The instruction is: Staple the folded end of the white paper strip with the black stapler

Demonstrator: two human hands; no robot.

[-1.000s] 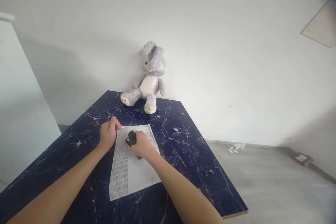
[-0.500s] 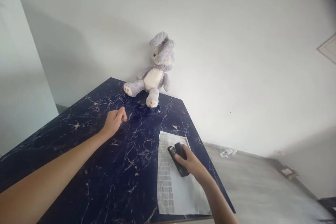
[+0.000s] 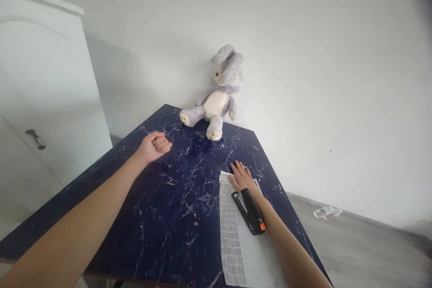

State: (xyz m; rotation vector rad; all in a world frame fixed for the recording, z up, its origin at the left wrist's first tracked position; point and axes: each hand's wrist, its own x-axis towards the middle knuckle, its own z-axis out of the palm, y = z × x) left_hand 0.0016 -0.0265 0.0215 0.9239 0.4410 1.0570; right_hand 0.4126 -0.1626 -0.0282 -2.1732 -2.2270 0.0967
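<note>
My right hand (image 3: 243,176) lies flat with fingers stretched out on the far end of a white sheet of paper (image 3: 236,243) that has a grey brick-like pattern along its left side. A black stapler (image 3: 251,211) with an orange end lies on the sheet just beside my right wrist, untouched by the fingers. My left hand (image 3: 155,145) hovers over the dark blue marbled table (image 3: 168,216), curled into a loose fist with nothing showing in it, well left of the paper.
A grey and white plush rabbit (image 3: 216,96) sits at the table's far edge against the white wall. A white cabinet (image 3: 43,90) with a dark handle stands at the left. A plastic bottle (image 3: 326,212) lies on the grey floor to the right.
My right hand slid the paper and stapler to the table's right side, then let go of the stapler and flattened on the sheet. My left hand released the paper and closed.
</note>
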